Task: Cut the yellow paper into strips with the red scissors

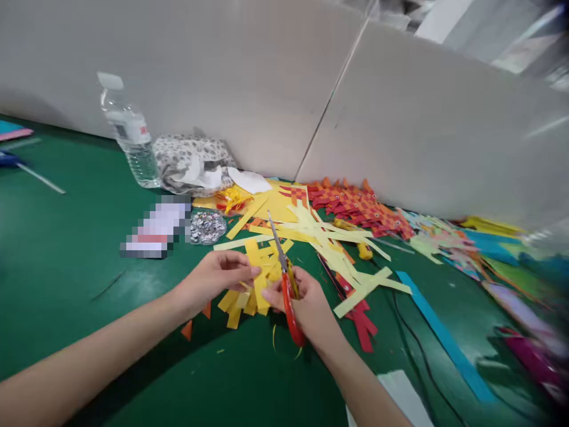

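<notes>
Between my two hands stands a yellow paper strip, upright. My left hand pinches its left edge with thumb and fingers. My right hand touches the strip's lower right edge with its thumb and also holds a pair of scissors with red handles, blades pointing up and away. Whether the blades are fully closed is hard to make out. Under and behind the hands lie more yellow strips in a loose pile. Pale yellow strips cross each other just beyond my right hand.
A water bottle and a patterned pouch stand by the grey partition. Googly eyes lie in a clear container. Woven orange-red pieces are heaped behind. A yellow glue gun, black cable and blue strip lie right.
</notes>
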{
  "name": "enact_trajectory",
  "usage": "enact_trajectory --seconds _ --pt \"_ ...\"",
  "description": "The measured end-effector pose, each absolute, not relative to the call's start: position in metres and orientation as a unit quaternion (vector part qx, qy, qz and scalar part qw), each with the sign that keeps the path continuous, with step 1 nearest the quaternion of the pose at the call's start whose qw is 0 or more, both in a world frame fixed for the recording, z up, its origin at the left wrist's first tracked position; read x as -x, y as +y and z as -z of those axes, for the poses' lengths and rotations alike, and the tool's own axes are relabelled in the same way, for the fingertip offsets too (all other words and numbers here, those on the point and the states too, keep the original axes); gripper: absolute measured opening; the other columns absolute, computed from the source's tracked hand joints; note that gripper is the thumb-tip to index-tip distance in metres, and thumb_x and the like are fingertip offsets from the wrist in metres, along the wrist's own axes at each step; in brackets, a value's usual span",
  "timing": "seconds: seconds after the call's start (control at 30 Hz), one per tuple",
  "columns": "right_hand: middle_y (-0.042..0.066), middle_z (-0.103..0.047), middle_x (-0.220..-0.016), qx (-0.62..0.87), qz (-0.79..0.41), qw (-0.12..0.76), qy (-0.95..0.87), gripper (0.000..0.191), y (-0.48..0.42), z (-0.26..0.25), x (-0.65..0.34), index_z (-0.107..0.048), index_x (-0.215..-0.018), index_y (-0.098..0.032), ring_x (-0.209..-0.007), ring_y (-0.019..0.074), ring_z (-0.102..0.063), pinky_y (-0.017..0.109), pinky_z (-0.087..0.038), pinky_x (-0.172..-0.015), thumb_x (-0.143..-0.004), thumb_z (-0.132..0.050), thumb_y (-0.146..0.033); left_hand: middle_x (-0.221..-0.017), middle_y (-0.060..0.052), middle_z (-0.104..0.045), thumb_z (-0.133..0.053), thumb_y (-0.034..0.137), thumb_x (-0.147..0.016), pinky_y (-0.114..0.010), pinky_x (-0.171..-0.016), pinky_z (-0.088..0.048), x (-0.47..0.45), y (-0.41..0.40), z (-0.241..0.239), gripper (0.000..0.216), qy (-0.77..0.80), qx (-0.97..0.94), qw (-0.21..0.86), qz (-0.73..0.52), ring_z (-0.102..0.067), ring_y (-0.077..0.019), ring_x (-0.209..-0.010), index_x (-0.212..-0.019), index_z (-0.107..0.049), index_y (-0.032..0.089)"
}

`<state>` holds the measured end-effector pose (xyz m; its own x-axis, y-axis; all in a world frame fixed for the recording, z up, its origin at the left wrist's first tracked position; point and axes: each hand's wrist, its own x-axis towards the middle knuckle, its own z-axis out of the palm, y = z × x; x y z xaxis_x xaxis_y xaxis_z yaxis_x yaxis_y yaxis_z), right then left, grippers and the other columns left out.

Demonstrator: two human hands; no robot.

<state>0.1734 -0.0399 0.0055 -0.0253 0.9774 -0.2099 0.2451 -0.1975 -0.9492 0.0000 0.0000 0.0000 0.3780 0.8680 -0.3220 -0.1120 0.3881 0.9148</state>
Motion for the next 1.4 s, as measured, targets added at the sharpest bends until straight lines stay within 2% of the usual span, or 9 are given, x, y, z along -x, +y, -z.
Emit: enact_trajectory --seconds 0.17,0.3,0.43,0.73,1.17,1.4 --pt "-0.007 -0.047 -0.062 0.647 -0.305 0.308 -0.627 0.029 -0.047 -0.009 -0.183 -0.041 -0.075 -0.022 -0.052 0.0095 -0.041 0.020 -0.033 -0.049 -0.061 -0.066 -0.027 -0.062 0.004 -0.064 -0.076 0.027 -0.064 -0.017 -0.059 -0.049 -0.001 0.001 -0.005 0.017 0.420 -0.432 0.684 -0.412 -0.060 -0.0072 -0.058 -0.066 -0.063 0.016" --pt "-0.005 -0.050 -0.063 0.653 -0.249 0.241 -0.674 0.030 -0.048 -0.008 -0.183 -0.042 -0.079 -0.023 -0.053 0.0111 -0.043 0.021 -0.032 -0.048 -0.061 -0.065 -0.031 -0.063 0.004 -0.065 -0.076 0.026 -0.064 -0.016 -0.057 -0.049 0.000 0.001 -0.004 0.015 0.404 -0.413 0.675 -0.458 -0.059 -0.0064 -0.056 -0.066 -0.064 0.016" --pt "-0.006 -0.048 -0.062 0.644 -0.260 0.227 -0.683 0.031 -0.049 -0.008 -0.181 -0.040 -0.077 -0.023 -0.051 0.0102 -0.040 0.021 -0.031 -0.046 -0.061 -0.065 -0.032 -0.063 0.003 -0.065 -0.076 0.025 -0.064 -0.015 -0.056 -0.048 0.001 0.001 -0.004 0.013 0.385 -0.417 0.676 -0.471 -0.059 -0.0056 -0.055 -0.064 -0.067 0.016" --pt "-0.007 -0.043 -0.062 0.619 -0.305 0.261 -0.676 0.033 -0.050 -0.004 -0.184 -0.035 -0.069 -0.023 -0.053 0.0090 -0.038 0.019 -0.030 -0.046 -0.060 -0.066 -0.028 -0.065 0.003 -0.065 -0.076 0.023 -0.065 -0.016 -0.058 -0.050 0.001 0.003 0.001 0.012 0.365 -0.405 0.699 -0.463 -0.057 -0.0056 -0.057 -0.065 -0.067 0.016" --pt "-0.010 -0.036 -0.052 0.619 -0.283 0.262 -0.684 0.039 -0.051 -0.014 -0.181 -0.030 -0.061 -0.022 -0.047 0.0065 -0.029 0.018 -0.026 -0.043 -0.058 -0.068 -0.030 -0.066 0.003 -0.065 -0.077 0.023 -0.064 -0.015 -0.057 -0.051 0.001 0.004 0.000 0.011 0.370 -0.402 0.703 -0.455 -0.057 -0.0053 -0.057 -0.068 -0.069 0.016" --pt "-0.009 -0.037 -0.049 0.623 -0.270 0.272 -0.682 0.040 -0.051 -0.015 -0.179 -0.030 -0.058 -0.022 -0.046 0.0066 -0.031 0.018 -0.028 -0.043 -0.059 -0.068 -0.034 -0.065 0.003 -0.066 -0.077 0.023 -0.063 -0.016 -0.057 -0.051 0.001 0.002 -0.001 0.012 0.364 -0.385 0.712 -0.460 -0.059 -0.0060 -0.057 -0.067 -0.068 0.016"
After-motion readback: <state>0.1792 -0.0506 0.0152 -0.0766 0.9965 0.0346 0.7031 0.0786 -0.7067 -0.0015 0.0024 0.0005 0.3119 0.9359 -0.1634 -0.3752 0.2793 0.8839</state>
